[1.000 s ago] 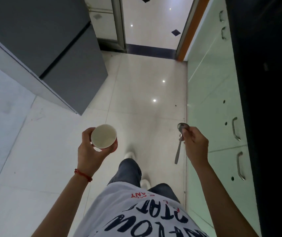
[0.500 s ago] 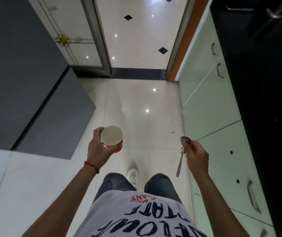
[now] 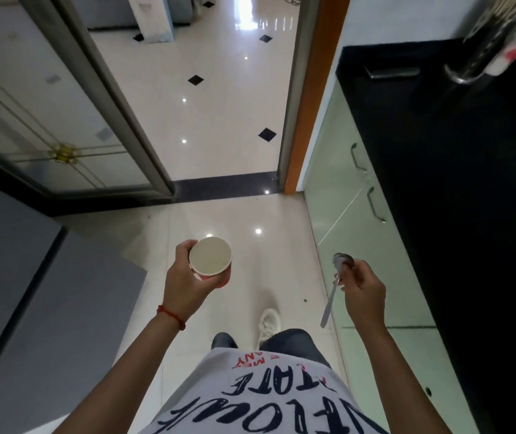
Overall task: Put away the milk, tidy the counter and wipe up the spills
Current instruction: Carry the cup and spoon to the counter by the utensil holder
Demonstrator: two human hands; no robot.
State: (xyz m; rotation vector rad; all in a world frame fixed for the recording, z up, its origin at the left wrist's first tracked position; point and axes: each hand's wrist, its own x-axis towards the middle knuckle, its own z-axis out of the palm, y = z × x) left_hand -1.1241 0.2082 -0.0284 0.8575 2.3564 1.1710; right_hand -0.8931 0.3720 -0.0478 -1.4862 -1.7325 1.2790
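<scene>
One cup (image 3: 210, 256) gripped in left hand (image 3: 187, 285); spoon (image 3: 334, 288) pinched by right hand (image 3: 364, 294).

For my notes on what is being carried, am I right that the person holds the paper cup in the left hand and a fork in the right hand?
Not quite: the head view shows the right hand holding a metal spoon, not a fork; its rounded bowl sticks up above the fingers. The left hand does hold the paper cup.

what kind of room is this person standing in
Most likely a home kitchen: a black countertop runs over pale green cabinets with metal handles, and the hands carry a paper cup and a spoon.
</scene>
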